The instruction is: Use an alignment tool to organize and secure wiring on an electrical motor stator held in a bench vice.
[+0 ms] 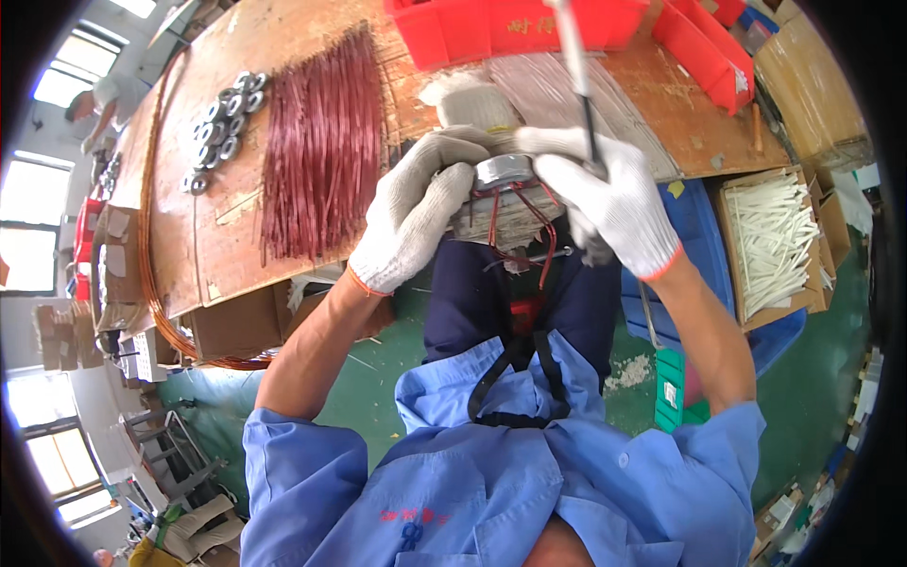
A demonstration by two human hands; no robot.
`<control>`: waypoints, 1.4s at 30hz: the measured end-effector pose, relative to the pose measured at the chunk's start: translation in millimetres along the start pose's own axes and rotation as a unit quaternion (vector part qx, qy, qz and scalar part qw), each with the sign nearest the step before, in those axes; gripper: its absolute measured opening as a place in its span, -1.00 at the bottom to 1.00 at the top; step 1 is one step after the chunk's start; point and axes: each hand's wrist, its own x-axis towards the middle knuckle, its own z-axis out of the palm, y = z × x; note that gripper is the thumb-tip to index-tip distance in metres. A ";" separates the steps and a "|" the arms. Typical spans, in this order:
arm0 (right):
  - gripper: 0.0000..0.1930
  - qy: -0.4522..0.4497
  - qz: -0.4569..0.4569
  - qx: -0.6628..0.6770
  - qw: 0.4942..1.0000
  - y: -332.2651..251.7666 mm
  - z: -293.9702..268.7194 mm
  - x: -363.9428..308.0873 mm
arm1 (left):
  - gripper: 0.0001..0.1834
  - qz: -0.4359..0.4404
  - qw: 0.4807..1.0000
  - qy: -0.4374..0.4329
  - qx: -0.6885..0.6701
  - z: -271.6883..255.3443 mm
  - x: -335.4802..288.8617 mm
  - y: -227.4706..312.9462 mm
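Note:
A silver-grey ring core (503,171) with dark red wires (522,230) hanging from it sits between my hands, above a worn pale block at the table edge. My left hand (422,201), in a white knitted glove, is closed on the ring's left side. My right hand (609,194), gloved alike, is at the ring's right side, its fingers closed around the lower end of a thin rod (578,71), black below and whitish above. The rod's tip is hidden by the glove. A pale padded piece (475,108) lies just beyond the ring.
A bundle of dark red wires (321,151) and several ring cores (225,128) lie on the wooden table (231,222) at left. Red bins (515,33) stand at the back. On the right are a carton of white strips (773,241) and a blue bin (697,250). Copper-coloured coil (148,198) hangs at the left.

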 end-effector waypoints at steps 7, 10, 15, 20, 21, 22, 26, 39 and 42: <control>-0.75 0.136 0.038 0.147 0.979 57.1 -25.1 -71.8 | -0.39 -0.146 0.803 0.179 0.549 -105.5 -4.0 -68.5; -0.75 0.152 0.048 0.157 0.975 77.2 -21.6 -97.4 | -0.37 -0.234 0.752 0.087 0.611 -137.5 13.2 -79.4; -0.71 0.161 0.085 0.190 0.965 106.8 -2.7 -136.6 | -0.56 -0.244 0.785 0.065 0.565 -162.0 38.8 -101.7; -0.73 0.164 0.109 0.213 0.957 131.5 5.7 -160.1 | -0.60 -0.247 0.851 0.102 0.451 -190.6 32.9 -97.0; -0.74 0.165 0.121 0.223 0.953 134.6 6.5 -160.9 | -0.60 -0.235 0.844 0.126 0.466 -195.1 30.5 -93.6; -0.74 0.166 0.121 0.223 0.953 136.6 7.3 -161.3 | -0.60 -0.235 0.844 0.124 0.465 -199.7 28.1 -90.6; -0.76 0.145 0.132 0.217 0.956 134.7 20.5 -161.1 | -0.79 -0.283 0.899 0.159 0.293 -199.8 20.8 -65.6; -0.77 -0.041 0.135 0.125 0.982 117.2 67.8 -142.6 | -0.55 -0.247 0.850 0.093 0.455 -183.7 26.9 -116.9; -0.77 -0.034 0.146 0.137 0.979 124.0 70.9 -147.0 | -0.60 -0.262 0.814 0.061 0.515 -177.7 35.0 -118.2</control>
